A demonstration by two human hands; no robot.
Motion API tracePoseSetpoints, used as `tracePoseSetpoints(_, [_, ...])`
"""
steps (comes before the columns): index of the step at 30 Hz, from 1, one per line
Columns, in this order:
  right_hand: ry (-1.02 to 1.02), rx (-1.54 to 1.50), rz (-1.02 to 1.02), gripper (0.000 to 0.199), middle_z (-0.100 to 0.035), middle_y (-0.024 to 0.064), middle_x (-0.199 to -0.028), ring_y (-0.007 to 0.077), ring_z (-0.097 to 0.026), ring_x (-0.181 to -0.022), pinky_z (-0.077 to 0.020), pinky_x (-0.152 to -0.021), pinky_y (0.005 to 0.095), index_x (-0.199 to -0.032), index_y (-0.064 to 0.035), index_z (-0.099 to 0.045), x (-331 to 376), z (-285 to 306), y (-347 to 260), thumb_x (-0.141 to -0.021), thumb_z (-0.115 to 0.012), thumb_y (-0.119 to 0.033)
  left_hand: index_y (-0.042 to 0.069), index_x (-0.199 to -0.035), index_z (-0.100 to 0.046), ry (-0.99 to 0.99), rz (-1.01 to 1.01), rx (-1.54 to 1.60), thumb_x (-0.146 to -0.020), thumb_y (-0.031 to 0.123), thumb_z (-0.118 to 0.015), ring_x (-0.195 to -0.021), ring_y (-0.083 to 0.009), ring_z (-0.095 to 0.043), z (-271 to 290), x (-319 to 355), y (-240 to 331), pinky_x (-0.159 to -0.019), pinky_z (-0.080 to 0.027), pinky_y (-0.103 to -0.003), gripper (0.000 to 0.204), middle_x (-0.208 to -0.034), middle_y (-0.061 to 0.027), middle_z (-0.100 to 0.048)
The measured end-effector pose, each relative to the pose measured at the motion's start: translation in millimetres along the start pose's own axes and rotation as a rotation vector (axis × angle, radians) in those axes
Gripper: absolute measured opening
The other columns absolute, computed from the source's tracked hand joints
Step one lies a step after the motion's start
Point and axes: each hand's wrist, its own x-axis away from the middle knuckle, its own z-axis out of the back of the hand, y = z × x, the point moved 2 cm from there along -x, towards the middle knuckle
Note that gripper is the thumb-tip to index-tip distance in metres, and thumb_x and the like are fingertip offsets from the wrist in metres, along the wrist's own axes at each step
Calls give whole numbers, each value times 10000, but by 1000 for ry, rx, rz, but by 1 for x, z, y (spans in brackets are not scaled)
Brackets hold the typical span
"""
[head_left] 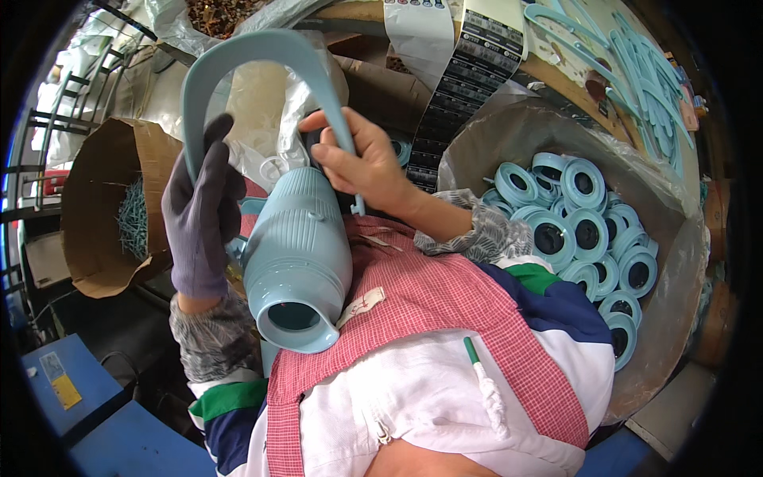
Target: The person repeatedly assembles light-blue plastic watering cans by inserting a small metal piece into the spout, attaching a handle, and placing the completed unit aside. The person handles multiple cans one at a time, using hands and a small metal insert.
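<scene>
A light-blue curved handle (266, 46) arches above a light-blue plastic jug body (298, 230). The body rests against my lap, its spouted mouth turned toward me and its ribbed part farther away. My left hand (200, 211), in a grey-purple glove, is closed round the handle's left end. With bare fingers, my right hand (367, 163) grips the handle near its right end, whose small tip hangs below the hand. Both handle ends look apart from the body. A small stub sticks out at the body's left side, partly behind the glove.
To the right stands a plastic-lined bin (675, 262) holding many light-blue ring parts (584, 230). Several loose handles (648, 87) lie on the table at the far right. A dark sticker strip (461, 87) hangs off its edge. At left, a cardboard box (87, 207) holds small blue pieces.
</scene>
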Motion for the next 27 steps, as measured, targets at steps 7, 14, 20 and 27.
tracePoseSetpoints(7, [-177, 119, -53, 212, -416, -79, -610, -3, -353, -486, -268, -436, 168, -1117, -18, -575, -32, -39, 9, -952, -552, -148, -7, -1253, -543, 288, -40, 39, -951, 224, -544, -469, 28, -330, 33, 35, -17, -395, -195, -149, 380, -673, 53, -477])
tracePoseSetpoints(14, [-236, -55, -435, 163, -417, -80, -640, -4, -336, -510, -253, -457, 165, -1085, -45, -565, -12, -62, 32, -947, -544, -130, 26, -949, -591, 411, 194, 274, -896, 166, -614, -540, -59, -499, 66, 86, -91, -488, -390, -198, 151, -747, -29, -601])
tracePoseSetpoints(20, [-189, 205, -409, 135, -454, -64, -742, 22, -393, -645, -311, -575, 182, -1043, -71, -580, 14, -50, 26, -916, -569, -116, 23, -968, -591, 140, 218, 892, -860, 134, -614, -734, -80, -558, 59, 88, -114, -678, -467, -205, 157, -846, -40, -594])
tracePoseSetpoints(27, [-240, 6, -336, 192, -564, 38, -814, 86, -504, -784, -398, -753, 209, -1106, -19, -527, 18, -26, 37, -953, -533, -134, 29, -961, -591, 37, 207, 837, -849, 146, -644, -772, -59, -528, 50, 71, -120, -721, -452, -198, 171, -889, -14, -575])
